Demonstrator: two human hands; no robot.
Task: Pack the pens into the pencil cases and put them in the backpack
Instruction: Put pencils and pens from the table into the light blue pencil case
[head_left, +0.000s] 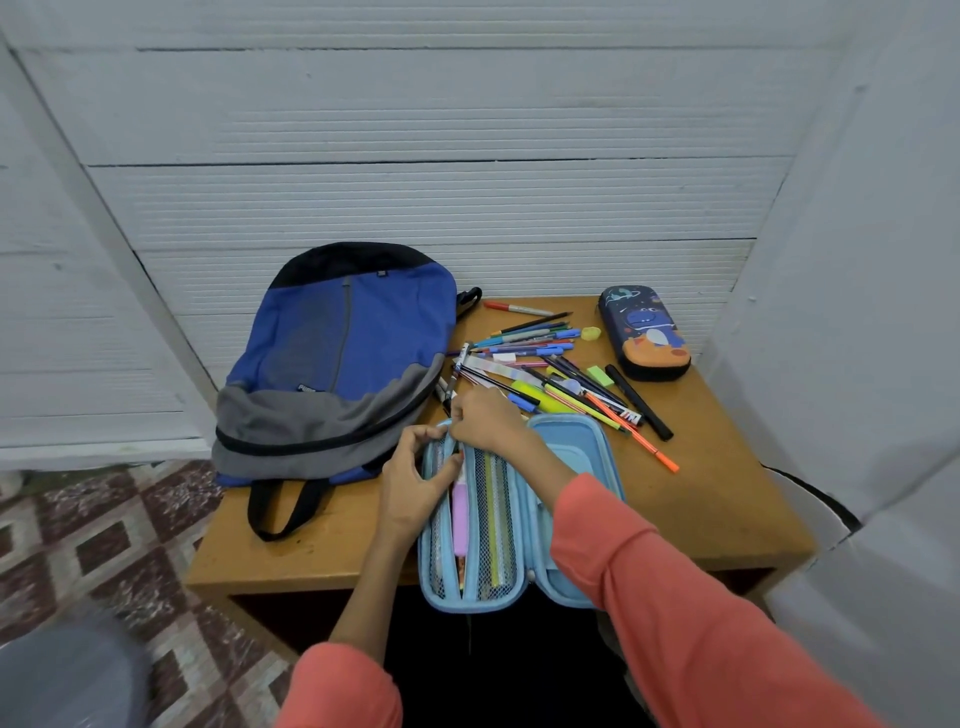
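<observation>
A light blue pencil case (571, 447) lies open at the table's front edge, its mesh flap holding several pens, a pink one among them. My left hand (415, 480) pinches the flap's far left edge. My right hand (485, 418) is closed at the case's far end, fingers on the flap's top; what it grips is hidden. A loose pile of pens and markers (550, 371) lies just behind the case. A dark blue space-print pencil case (644, 330) stands shut at the back right. The blue and grey backpack (332, 358) lies flat on the left, zipped.
The small wooden table (727, 493) stands against a white panelled wall. A green eraser (600, 375) and a yellow sharpener (590, 333) lie among the pens. Patterned floor tiles lie to the left. A white wall stands close on the right.
</observation>
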